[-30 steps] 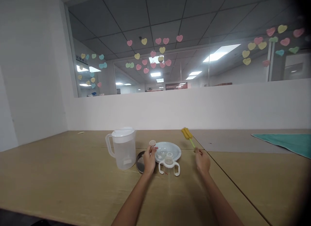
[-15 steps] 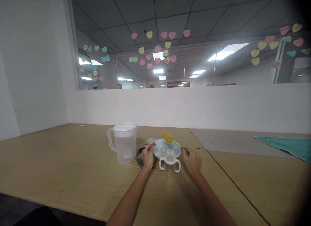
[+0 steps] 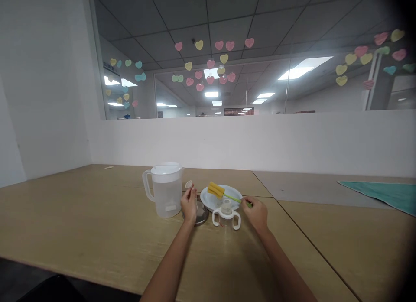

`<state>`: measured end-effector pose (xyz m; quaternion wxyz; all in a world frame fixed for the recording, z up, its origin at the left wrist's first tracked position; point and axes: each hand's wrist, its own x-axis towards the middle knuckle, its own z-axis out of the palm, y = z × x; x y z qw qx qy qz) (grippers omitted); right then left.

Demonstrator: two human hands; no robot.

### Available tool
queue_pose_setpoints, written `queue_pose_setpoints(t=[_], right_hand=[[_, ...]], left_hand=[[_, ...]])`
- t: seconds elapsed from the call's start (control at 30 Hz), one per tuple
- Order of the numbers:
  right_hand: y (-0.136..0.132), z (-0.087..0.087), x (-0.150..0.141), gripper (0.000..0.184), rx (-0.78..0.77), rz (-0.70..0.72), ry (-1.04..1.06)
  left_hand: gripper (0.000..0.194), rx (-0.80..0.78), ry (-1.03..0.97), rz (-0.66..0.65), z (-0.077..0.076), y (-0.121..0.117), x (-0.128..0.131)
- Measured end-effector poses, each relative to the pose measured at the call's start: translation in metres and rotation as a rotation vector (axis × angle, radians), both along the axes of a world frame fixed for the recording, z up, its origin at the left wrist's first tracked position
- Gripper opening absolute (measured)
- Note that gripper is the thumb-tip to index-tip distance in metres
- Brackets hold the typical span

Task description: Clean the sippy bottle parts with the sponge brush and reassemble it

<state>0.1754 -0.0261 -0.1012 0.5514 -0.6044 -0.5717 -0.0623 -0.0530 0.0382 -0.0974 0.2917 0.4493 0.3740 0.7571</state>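
Over the white dish (image 3: 238, 193), the sponge brush (image 3: 216, 189) points left from the right hand (image 3: 256, 213), whose fingers are curled closed round the end of its green handle (image 3: 232, 198); probably light, soft-headed, thin-stemmed, best held by that handle. Beside the pitcher (image 3: 167, 196), the left hand (image 3: 189, 206) pinches a small cap (image 3: 189, 184) just beyond its nearly closed fingertips; looks light, likely slippery if wet, rim being the safer hold.
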Motion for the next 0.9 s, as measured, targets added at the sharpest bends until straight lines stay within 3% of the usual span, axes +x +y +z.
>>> queue_pose_setpoints(t=[0.13,0.2,0.4,0.53,0.7,0.9], right_hand=[[0.0,-0.001,0.002,0.03,0.019,-0.132,0.008],[0.0,0.0,0.001,0.028,-0.024,-0.188,-0.024],[0.002,0.0,0.002,0.029,-0.198,-0.249,-0.114],[0.004,-0.003,0.004,0.032,-0.168,-0.208,-0.115],[0.004,-0.003,0.004,0.035,-0.118,-0.174,-0.086],[0.005,-0.005,0.004,0.036,-0.113,-0.157,-0.057]], left_hand=[[0.033,-0.144,0.43,0.224,-0.003,0.002,-0.015],[0.031,-0.227,0.572,0.26,-0.005,0.004,-0.019],[0.038,-0.345,0.763,0.262,-0.008,0.006,-0.024],[0.04,-0.397,0.903,0.295,-0.009,0.004,-0.026],[0.025,-0.459,1.115,0.328,-0.011,0.0,-0.027],[0.029,-0.44,1.295,0.417,-0.007,-0.01,-0.024]])
